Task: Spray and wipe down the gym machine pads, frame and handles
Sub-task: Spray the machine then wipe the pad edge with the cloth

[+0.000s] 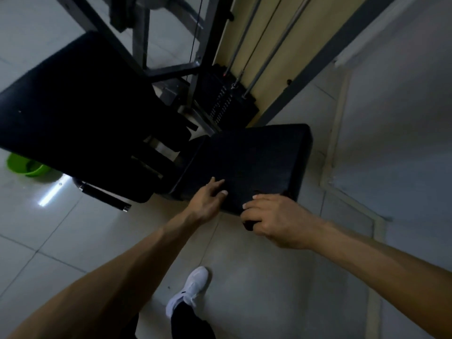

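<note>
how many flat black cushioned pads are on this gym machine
2: a large black cushioned pad at upper left, and a smaller black cushioned pad at centre right. Others may hide in the dark middle.

The black rectangular vinyl seat pad lies flat and low. The left hand rests on its near edge with straight fingers. The right hand grips a small dark cloth against the same edge. The larger black vinyl back pad stands tilted just to its left. Behind both rise the grey steel frame, the black weight stack and its bright guide rods. A black bar handle with a chrome tip juts out below the back pad.
</note>
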Demonstrator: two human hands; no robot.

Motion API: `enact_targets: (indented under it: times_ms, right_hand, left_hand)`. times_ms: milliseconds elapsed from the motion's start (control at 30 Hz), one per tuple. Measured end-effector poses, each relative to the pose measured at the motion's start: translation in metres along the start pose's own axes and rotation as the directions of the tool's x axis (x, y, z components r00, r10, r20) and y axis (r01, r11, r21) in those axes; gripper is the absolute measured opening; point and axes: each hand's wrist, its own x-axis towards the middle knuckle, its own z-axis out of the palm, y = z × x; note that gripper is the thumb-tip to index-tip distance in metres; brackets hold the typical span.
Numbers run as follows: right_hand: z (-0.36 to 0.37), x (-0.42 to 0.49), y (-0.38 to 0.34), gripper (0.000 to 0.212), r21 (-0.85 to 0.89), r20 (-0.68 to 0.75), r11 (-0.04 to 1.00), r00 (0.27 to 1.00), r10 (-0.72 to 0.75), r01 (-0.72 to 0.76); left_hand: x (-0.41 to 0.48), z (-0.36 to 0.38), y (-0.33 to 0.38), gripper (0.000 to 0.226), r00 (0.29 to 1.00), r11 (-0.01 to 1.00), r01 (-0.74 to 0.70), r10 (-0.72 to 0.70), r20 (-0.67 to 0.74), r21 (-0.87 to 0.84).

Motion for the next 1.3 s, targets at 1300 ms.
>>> enact_targets:
  times_ms: [1300]
  right_hand:
    - [-0.023, 0.010, 0.105, 0.042, 0.194, 0.048, 0.866, 0.886, 0.461, -0.460]
  left_hand:
    - [0.020, 0.014, 0.035, 0.042, 0.987, 0.995, 0.101, -0.102, -0.126, -0.017]
